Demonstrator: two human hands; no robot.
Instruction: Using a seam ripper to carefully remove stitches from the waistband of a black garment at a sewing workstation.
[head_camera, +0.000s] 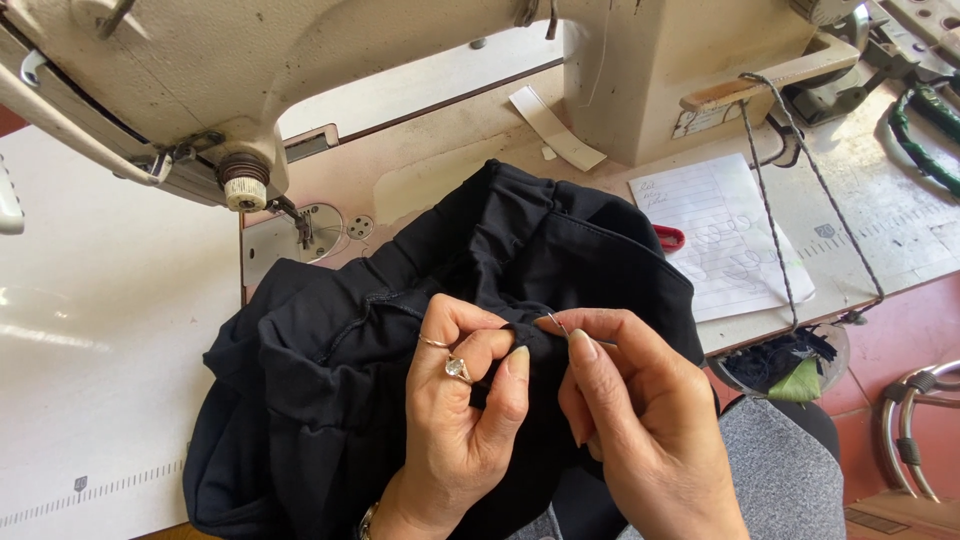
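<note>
**Two hands pinch black cloth at a sewing machine**

A bunched black fabric garment (400, 330) lies on the pale table (110, 330), just in front of a cream industrial sewing machine (200, 90). The left hand (465, 400), wearing rings, is closed on a fold of the fabric. The right hand (630, 410) pinches a thin metal tool (557, 322) against the same fold. A lined paper sheet (720, 230) lies to the right.
</note>
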